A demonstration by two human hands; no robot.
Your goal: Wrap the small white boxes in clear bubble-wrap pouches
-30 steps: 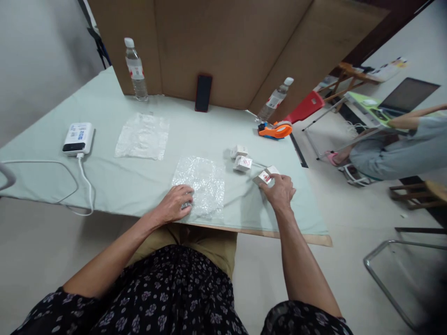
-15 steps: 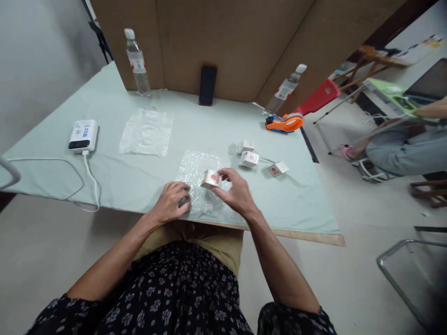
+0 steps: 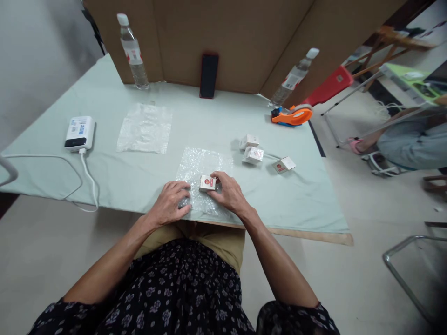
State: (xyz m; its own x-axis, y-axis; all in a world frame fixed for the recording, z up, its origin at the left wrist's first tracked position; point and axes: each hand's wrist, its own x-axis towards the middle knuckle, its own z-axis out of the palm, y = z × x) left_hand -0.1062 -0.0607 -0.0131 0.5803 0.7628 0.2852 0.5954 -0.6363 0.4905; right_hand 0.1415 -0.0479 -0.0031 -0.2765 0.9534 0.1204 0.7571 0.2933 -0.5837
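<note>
In the head view, my right hand (image 3: 228, 191) grips a small white box (image 3: 207, 183) with red print, thumb on the near side and fingers on the far side. The box is at the middle of a sheet of bubble wrap (image 3: 191, 164) spread near the table's front edge. My left hand (image 3: 171, 201) rests on the left edge of the wrap, fingers curved and apart, holding nothing. To the right are a wrapped small box (image 3: 253, 155), another small box (image 3: 249, 142) touching it from behind, and a third box (image 3: 284, 165) lying tilted.
Another bubble wrap sheet (image 3: 145, 129) lies at the left, beside a white power bank (image 3: 80, 133) with a cable. An orange tape dispenser (image 3: 292, 115), two water bottles (image 3: 132, 53) and a phone (image 3: 208, 76) stand near the cardboard panel (image 3: 230, 32). A person sits at far right.
My right hand has lowered the small box onto the bubble wrap and turned it so its printed face shows upward. My left hand has stayed at the wrap's left edge. The view has shifted slightly.
</note>
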